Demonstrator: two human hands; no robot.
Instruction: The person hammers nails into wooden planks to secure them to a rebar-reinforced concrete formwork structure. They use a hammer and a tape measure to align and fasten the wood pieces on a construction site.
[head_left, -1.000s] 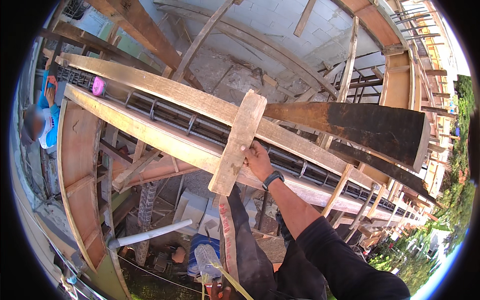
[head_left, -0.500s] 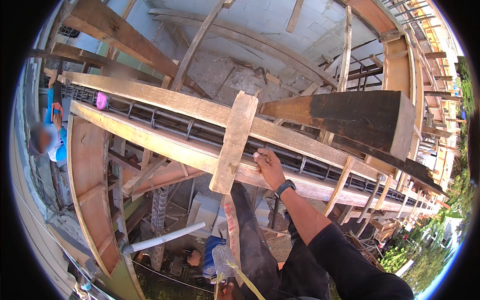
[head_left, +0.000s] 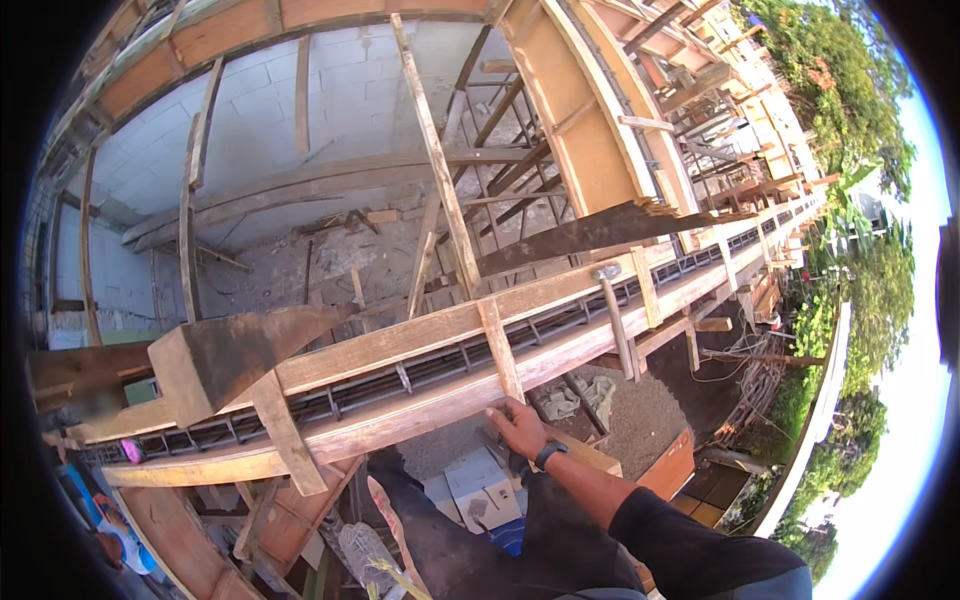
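My right hand [head_left: 520, 432], with a dark watch on the wrist, is at the outer formwork board [head_left: 430, 412]. Its curled fingers meet the lower end of a narrow wooden cleat [head_left: 500, 345] that crosses the beam form. Anything between the fingertips is too small to make out. Steel reinforcing bars [head_left: 402, 378] with stirrups run along the trough between the outer board and the inner board [head_left: 385, 345]. To the right, a hammer [head_left: 617, 325] lies across the form, its handle hanging over the outer side. My left hand is out of view.
A wider cleat [head_left: 287, 430] crosses the form at left, below a thick timber [head_left: 215, 365] jutting above it. A dark timber [head_left: 590, 235] lies beyond. White boxes [head_left: 480, 490] stand below near my legs. Another person [head_left: 125, 545] is at the lower left.
The view has swung right along the beam. My right hand has moved from above the bars beside the wide cleat to the narrow cleat's lower end. A hand at the bottom edge has left view.
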